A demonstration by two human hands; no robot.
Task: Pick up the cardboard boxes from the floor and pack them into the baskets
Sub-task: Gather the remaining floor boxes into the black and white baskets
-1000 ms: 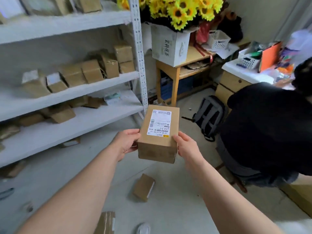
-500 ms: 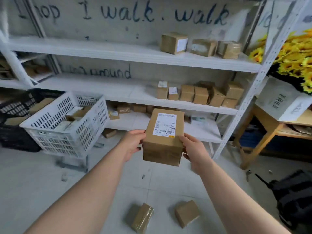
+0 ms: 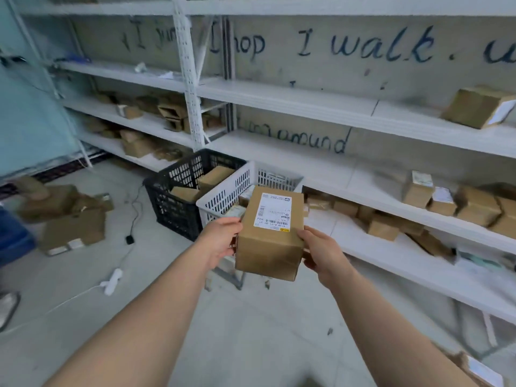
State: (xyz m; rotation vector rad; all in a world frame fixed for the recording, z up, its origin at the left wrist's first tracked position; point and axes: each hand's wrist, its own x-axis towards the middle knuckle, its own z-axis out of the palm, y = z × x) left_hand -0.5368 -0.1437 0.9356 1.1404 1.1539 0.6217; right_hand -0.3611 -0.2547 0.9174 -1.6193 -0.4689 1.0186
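Note:
I hold a brown cardboard box (image 3: 269, 247) with a white shipping label on top, at chest height in the middle of the view. My left hand (image 3: 220, 241) grips its left side and my right hand (image 3: 324, 252) grips its right side. Just behind the box stands a white plastic basket (image 3: 223, 196) with a few boxes inside, partly hidden by the held box. A black plastic basket (image 3: 173, 199) stands to its left, holding some cardboard boxes.
White metal shelves (image 3: 307, 104) with many small boxes run along the wall behind the baskets. A pile of boxes (image 3: 67, 219) lies on the floor at left. A white cable with a plug (image 3: 111, 280) crosses the floor. Another box (image 3: 474, 367) lies bottom right.
My view has swung left from the desk and flowers, along the shelves, to the baskets. The box stays gripped in both hands. The baskets now stand directly behind it.

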